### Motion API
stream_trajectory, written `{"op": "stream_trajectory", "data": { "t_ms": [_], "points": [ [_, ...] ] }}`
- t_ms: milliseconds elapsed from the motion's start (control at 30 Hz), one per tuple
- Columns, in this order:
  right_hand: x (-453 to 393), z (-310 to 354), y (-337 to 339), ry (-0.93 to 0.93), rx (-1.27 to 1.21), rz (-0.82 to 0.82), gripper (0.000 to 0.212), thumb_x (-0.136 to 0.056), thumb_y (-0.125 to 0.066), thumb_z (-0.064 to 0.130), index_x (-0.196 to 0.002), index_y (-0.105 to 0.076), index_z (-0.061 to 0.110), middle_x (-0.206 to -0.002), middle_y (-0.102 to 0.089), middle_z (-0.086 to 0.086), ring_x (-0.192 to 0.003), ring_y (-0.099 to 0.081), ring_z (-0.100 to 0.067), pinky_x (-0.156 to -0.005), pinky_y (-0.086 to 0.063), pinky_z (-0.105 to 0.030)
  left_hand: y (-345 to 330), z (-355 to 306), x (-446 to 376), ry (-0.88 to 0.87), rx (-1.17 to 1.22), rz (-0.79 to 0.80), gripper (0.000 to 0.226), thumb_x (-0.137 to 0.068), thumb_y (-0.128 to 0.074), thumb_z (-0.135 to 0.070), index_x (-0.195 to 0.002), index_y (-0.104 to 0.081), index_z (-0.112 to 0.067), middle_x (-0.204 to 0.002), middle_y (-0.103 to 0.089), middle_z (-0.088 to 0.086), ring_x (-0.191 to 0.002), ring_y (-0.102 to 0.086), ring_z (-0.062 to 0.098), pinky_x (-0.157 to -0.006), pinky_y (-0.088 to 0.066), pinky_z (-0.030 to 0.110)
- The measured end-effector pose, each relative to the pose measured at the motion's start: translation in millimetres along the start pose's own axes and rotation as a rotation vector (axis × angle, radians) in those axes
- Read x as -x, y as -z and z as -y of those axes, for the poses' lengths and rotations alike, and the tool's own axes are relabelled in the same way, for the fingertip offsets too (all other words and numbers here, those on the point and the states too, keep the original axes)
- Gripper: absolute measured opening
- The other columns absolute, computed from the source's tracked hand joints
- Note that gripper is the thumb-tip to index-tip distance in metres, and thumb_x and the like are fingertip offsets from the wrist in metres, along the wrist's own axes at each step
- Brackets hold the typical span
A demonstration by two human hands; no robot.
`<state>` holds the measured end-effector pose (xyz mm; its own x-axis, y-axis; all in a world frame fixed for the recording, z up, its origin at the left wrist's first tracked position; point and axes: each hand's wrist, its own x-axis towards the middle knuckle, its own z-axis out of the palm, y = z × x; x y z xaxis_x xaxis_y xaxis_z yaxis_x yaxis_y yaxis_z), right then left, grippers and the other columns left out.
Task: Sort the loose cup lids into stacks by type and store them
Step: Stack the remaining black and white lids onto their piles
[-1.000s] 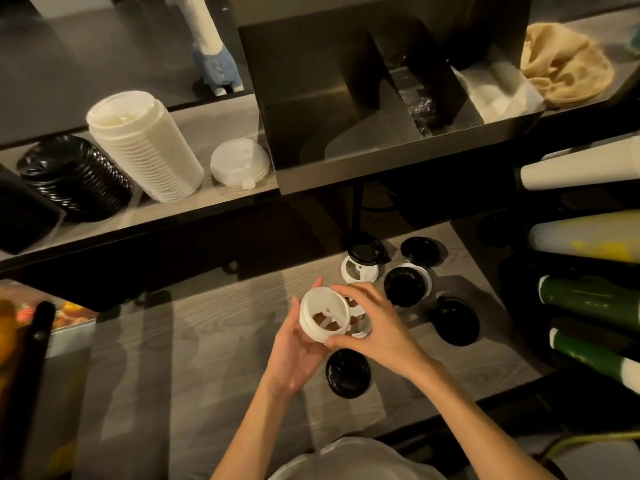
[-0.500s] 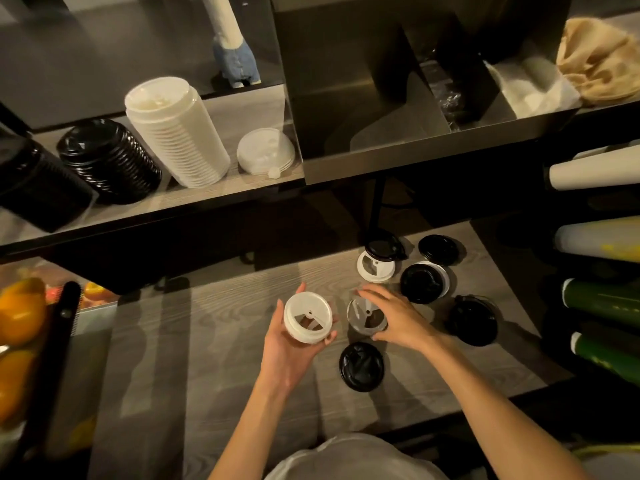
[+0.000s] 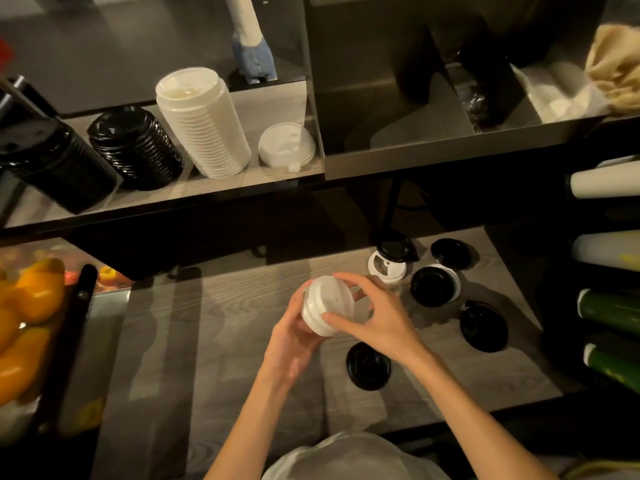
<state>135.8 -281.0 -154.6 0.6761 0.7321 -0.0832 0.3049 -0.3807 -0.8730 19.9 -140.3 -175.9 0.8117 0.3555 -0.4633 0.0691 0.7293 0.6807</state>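
Observation:
A small stack of white lids [image 3: 327,304] sits between both hands above the wooden counter [image 3: 214,341]. My left hand [image 3: 292,344] grips it from below and behind. My right hand [image 3: 375,315] holds its top lid with thumb and fingers curled round the rim. Loose lids lie on the counter to the right: a white one [image 3: 386,270] partly under a black one [image 3: 394,247], and several black ones [image 3: 433,285] [image 3: 483,325] [image 3: 367,365] [image 3: 450,249]. On the shelf stand a tall white lid stack [image 3: 204,123], a short white stack [image 3: 285,145] and black stacks [image 3: 136,147] [image 3: 55,164].
A metal divided bin [image 3: 433,157] sits right of the shelf stacks. Cup sleeves in white, yellow and green [image 3: 606,306] lie along the right edge. A tray of oranges [image 3: 24,323] is at the left. A beige cloth [image 3: 616,74] lies at the top right.
My right hand picked a white lid off the counter and brought it onto the lids in my left hand. The view shifted a little to the left.

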Motion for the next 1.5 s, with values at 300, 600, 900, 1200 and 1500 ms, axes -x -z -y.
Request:
{"op": "stream_trajectory", "data": {
  "t_ms": [300,600,900,1200,1500],
  "points": [
    [-0.3,5.4,-4.9,-0.02,0.0,0.012,0.071,-0.076,-0.082,0.062,-0.139,-0.05,0.051,-0.129,-0.05,0.022,-0.114,-0.05,0.009,-0.08,-0.042,-0.011,-0.8,-5.9,6.6,-0.055,-0.236,0.032,0.081,-0.082,-0.074,-0.063,-0.15,-0.048,-0.028,-0.145,-0.057,0.018,-0.132,-0.056,0.041,-0.103,-0.052,0.051],
    [-9.6,17.3,-4.6,0.018,-0.003,0.011,0.077,-0.071,-0.081,0.069,-0.141,-0.053,0.05,-0.128,-0.053,0.022,-0.112,-0.056,0.005,-0.084,-0.051,-0.017,-2.0,-17.1,7.2,-0.112,-0.221,0.037,0.088,-0.078,-0.078,-0.063,-0.153,-0.045,-0.029,-0.147,-0.056,0.018,-0.134,-0.055,0.039,-0.109,-0.048,0.051],
    [-9.6,44.0,5.3,0.141,-0.007,0.014,0.071,-0.077,-0.083,0.057,-0.141,-0.053,0.051,-0.136,-0.05,0.026,-0.121,-0.053,0.001,-0.1,-0.051,-0.027,-6.4,-32.2,9.6,-0.156,-0.267,0.05,0.054,-0.103,-0.029,-0.057,-0.15,-0.047,-0.038,-0.144,-0.06,0.017,-0.133,-0.057,0.038,-0.115,-0.038,0.057],
    [-12.0,54.5,5.4,0.186,0.081,0.063,0.076,-0.078,-0.084,0.054,-0.146,-0.048,0.052,-0.138,-0.04,0.03,-0.119,-0.049,0.007,-0.094,-0.046,-0.014,-1.5,-37.8,16.1,-0.172,-0.27,0.053,0.057,-0.102,-0.025,-0.06,-0.151,-0.046,-0.039,-0.144,-0.059,0.02,-0.133,-0.057,0.04,-0.115,-0.039,0.057],
    [-20.9,72.0,-5.3,0.251,0.15,0.116,0.084,-0.076,-0.085,0.058,-0.148,-0.043,0.051,-0.138,-0.037,0.028,-0.128,-0.043,0.001,-0.1,-0.043,-0.017,4.4,-51.4,29.8,-0.183,-0.179,0.013,0.059,-0.102,-0.024,-0.059,-0.152,-0.045,-0.037,-0.145,-0.059,0.016,-0.133,-0.057,0.038,-0.111,-0.046,0.054]
  ]
}}
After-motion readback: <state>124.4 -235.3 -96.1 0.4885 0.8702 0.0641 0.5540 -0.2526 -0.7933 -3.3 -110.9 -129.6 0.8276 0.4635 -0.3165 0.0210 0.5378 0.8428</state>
